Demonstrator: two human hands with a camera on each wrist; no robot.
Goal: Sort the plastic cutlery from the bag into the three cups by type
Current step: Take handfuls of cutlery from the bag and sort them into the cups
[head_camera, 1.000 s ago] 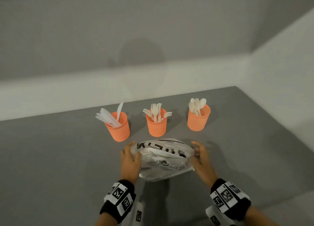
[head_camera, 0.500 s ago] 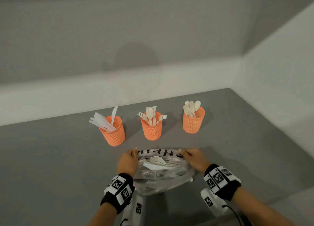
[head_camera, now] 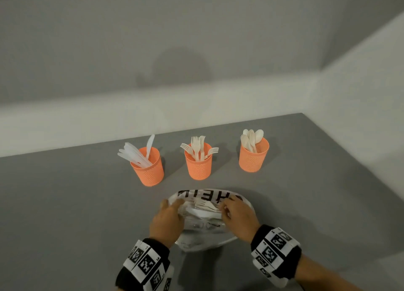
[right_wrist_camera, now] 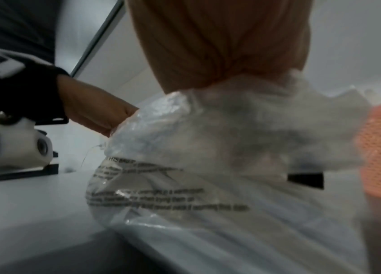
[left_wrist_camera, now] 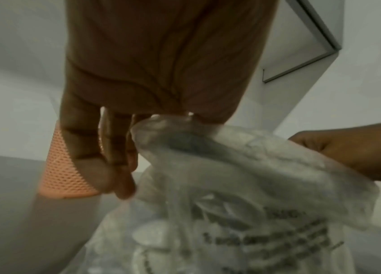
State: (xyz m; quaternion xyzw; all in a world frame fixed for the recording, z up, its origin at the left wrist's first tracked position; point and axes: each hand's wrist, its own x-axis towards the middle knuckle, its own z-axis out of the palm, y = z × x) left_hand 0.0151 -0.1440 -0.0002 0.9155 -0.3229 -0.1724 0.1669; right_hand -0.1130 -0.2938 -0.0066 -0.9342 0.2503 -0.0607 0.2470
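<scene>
Grey table in a bare white corner, three orange cups in a row at the far side: knives cup left, forks cup middle, spoons cup right, each already holding some of its type. Clear plastic bag sits on the table just in front of the cups, nearest the middle one, mouth facing the cups.

Left hand pinches the bag's left edge, thumb against fingers per the left wrist view. Right hand is closed on bunched film at the bag's right edge. Hands are apart, bag between them, mouth spread. At least one fork and other white pieces show inside; can't count them.

Risks, my read:
- Film is thin and slippery. Lose either pinch and the mouth collapses over the cutlery.
- Fork tines could snag the film on pull-out and drag the bag forward into the cups.
- Pieces overlap, so grabbing two types at once is likely.
</scene>
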